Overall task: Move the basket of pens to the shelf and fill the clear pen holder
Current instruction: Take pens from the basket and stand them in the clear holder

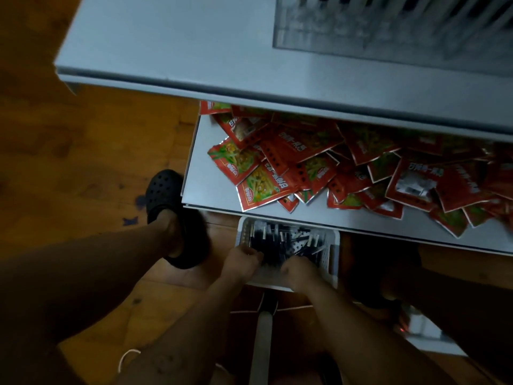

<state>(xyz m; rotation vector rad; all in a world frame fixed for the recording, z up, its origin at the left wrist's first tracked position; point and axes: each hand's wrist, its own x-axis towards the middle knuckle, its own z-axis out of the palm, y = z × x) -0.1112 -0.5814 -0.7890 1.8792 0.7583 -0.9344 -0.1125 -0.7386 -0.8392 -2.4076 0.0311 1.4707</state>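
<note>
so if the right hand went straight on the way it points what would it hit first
Most likely the pens lying just ahead of the right hand, which grips the near rim of the basket; then the basket's far wall. Depth is hard to judge here.

1 left hand (241,259), 1 right hand (298,270), 1 basket (334,245)
Pens (286,240) at the fingers (254,254) and red packets (305,162) beyond them: too many to count.

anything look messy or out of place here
Yes: red snack packets lie strewn in a loose, overlapping heap across the lower shelf, some near its front edge. The pens in the basket are jumbled too.
</note>
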